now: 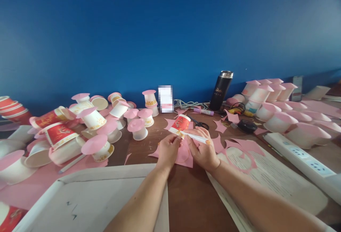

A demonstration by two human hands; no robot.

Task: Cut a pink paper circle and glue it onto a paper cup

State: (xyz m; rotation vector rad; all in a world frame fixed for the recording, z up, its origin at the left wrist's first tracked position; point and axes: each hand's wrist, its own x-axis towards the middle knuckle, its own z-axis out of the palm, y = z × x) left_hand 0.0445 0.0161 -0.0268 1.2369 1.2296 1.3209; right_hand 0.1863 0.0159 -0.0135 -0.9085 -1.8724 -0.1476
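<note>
Over the middle of the table, my left hand (168, 150) is closed on the lower edge of a red paper cup (182, 122), which is tilted. My right hand (204, 150) pinches a white strip (196, 137) with a gold-orange end, reaching to the cup's lower edge. Whether the strip is part of the cup I cannot tell. Beneath both hands lies a pink paper sheet (188, 159). Dark-handled scissors (201, 124) rest just behind my right hand. Farther back is a purple glue stick (204, 112).
Several cups with pink paper tops (97, 146) crowd the left; more cups (279, 120) are grouped at right. A black thermos (221, 90) stands by the blue wall. A power strip (301, 154), printed sheets (269, 175) and a white board (112, 196) lie nearer me.
</note>
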